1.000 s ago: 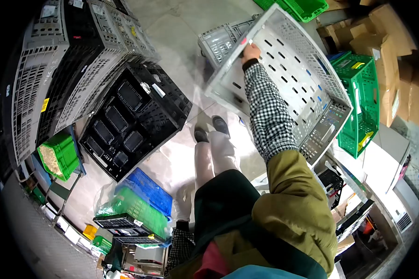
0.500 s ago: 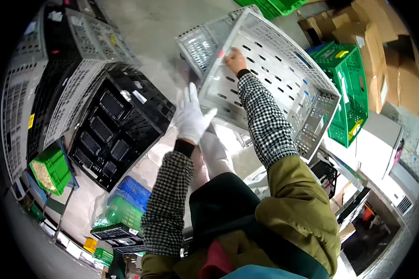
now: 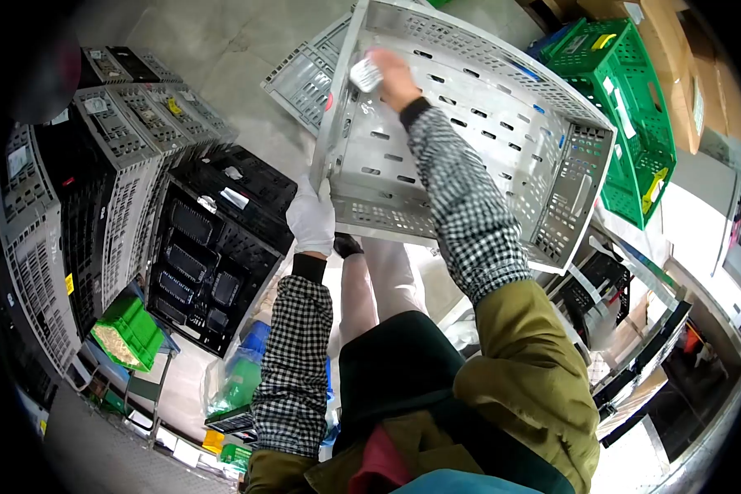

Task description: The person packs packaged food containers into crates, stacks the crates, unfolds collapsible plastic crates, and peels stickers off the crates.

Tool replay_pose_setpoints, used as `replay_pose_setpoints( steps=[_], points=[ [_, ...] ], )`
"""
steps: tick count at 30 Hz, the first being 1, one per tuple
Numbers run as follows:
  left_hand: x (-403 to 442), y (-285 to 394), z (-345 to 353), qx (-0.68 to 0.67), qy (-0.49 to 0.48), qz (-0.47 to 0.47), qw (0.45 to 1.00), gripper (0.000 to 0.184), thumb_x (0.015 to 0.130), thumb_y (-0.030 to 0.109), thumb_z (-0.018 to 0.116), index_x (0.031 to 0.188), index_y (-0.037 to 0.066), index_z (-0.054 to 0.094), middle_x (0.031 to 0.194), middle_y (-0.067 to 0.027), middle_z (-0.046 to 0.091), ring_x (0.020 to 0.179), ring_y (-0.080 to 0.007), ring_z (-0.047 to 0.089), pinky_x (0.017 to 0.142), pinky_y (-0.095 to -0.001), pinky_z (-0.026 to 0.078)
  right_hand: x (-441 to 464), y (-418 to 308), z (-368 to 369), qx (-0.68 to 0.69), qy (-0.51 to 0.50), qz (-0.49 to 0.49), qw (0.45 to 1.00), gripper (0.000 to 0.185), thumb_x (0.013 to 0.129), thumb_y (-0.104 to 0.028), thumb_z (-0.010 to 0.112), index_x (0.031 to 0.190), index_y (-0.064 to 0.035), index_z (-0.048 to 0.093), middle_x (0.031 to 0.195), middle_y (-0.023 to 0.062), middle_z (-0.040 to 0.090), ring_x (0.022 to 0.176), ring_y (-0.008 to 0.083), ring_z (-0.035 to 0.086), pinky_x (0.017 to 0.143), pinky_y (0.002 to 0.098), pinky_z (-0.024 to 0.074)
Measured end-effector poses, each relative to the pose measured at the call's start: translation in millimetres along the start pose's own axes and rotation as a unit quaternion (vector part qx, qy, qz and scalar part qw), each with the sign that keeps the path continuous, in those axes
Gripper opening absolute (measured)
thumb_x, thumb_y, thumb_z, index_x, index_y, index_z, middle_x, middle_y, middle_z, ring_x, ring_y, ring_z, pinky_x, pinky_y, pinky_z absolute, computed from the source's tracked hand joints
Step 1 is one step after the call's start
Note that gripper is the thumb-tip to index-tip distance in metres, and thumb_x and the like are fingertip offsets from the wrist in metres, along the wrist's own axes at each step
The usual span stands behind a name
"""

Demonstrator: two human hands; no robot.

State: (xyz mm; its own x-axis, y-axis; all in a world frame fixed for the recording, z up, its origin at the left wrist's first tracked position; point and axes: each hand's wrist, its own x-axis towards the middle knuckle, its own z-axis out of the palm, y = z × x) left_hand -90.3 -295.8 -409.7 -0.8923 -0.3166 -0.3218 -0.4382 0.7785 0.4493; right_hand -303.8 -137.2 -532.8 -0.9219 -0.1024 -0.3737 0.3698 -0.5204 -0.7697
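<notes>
A large grey perforated crate [image 3: 469, 136] is tilted in front of me, its slotted inside facing up. My left hand [image 3: 311, 218], in a white glove, grips the crate's near left corner, fingers on the outside and thumb at the rim. Over the crate's left inner side is my bare right hand [image 3: 393, 78], its fingers closed on a small whitish label [image 3: 365, 76]. The label looks crumpled or blurred. Behind the crate's left edge lies another grey crate [image 3: 309, 74] on the floor.
Left of me stand a black crate [image 3: 214, 272] and stacks of grey and black crates [image 3: 132, 181]. Green crates [image 3: 634, 123] and cardboard boxes [image 3: 675, 66] are at the right. A small green bin [image 3: 132, 333] sits lower left.
My left hand came up and took hold of the crate's corner. My right hand shifted left along the inside and now has the whitish label in its fingers. The crate appears further left.
</notes>
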Motion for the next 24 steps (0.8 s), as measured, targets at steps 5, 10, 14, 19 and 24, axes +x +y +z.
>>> replay_pose_setpoints(
  steps=[5,10,14,19,24],
  points=[
    [-7.4,11.0,-8.6,-0.007,0.009,0.012,1.000,0.037,0.091,0.034,0.052,0.106,0.001,0.051,0.074,-0.0218,0.063,0.069,-0.0399,0.062,0.060,-0.0476,0.047,8.5,-39.3,-29.9,-0.418,0.113,-0.083,0.898,0.025,0.085,-0.026,0.062,0.096,-0.0041,0.067,0.084,0.0088,0.067,0.076,0.0175,0.062,0.069,0.0320,0.0488],
    [-4.2,9.2,-1.8,-0.047,0.033,-0.006,0.998,0.029,0.089,0.026,0.056,0.113,0.011,0.054,0.079,-0.0154,0.065,0.070,-0.0357,0.063,0.060,-0.0436,0.049,45.4,-12.0,3.1,-0.592,0.226,-0.179,0.753,0.027,0.077,-0.032,0.066,0.086,-0.0059,0.069,0.086,0.0177,0.067,0.077,0.0342,0.064,0.072,0.0425,0.0494],
    [-4.8,9.7,-2.2,-0.074,0.055,0.010,0.996,0.027,0.089,0.026,0.057,0.110,0.010,0.055,0.076,-0.0160,0.064,0.069,-0.0357,0.063,0.058,-0.0426,0.049,54.6,9.6,20.1,-0.683,0.243,-0.169,0.668,0.026,0.078,-0.029,0.062,0.082,-0.0039,0.066,0.080,0.0181,0.066,0.079,0.0361,0.063,0.069,0.0437,0.0503],
    [-2.4,8.5,-2.4,-0.044,0.043,0.005,0.998,0.026,0.089,0.024,0.055,0.113,0.012,0.054,0.081,-0.0150,0.065,0.071,-0.0350,0.063,0.060,-0.0427,0.050,66.2,-16.4,-10.2,-0.702,0.017,-0.160,0.693,0.032,0.082,-0.032,0.063,0.090,-0.0009,0.066,0.079,0.0139,0.066,0.072,0.0264,0.063,0.065,0.0375,0.0486],
    [2.0,12.0,-18.8,-0.065,-0.099,-0.055,0.991,0.047,0.088,0.018,0.055,0.131,0.008,0.040,0.110,-0.0238,0.059,0.098,-0.0394,0.058,0.083,-0.0446,0.046,-96.5,-92.7,-78.6,-0.479,-0.147,0.030,0.865,0.029,0.090,-0.028,0.059,0.103,-0.0016,0.065,0.092,0.0058,0.065,0.085,0.0113,0.057,0.077,0.0254,0.0453]
  ],
)
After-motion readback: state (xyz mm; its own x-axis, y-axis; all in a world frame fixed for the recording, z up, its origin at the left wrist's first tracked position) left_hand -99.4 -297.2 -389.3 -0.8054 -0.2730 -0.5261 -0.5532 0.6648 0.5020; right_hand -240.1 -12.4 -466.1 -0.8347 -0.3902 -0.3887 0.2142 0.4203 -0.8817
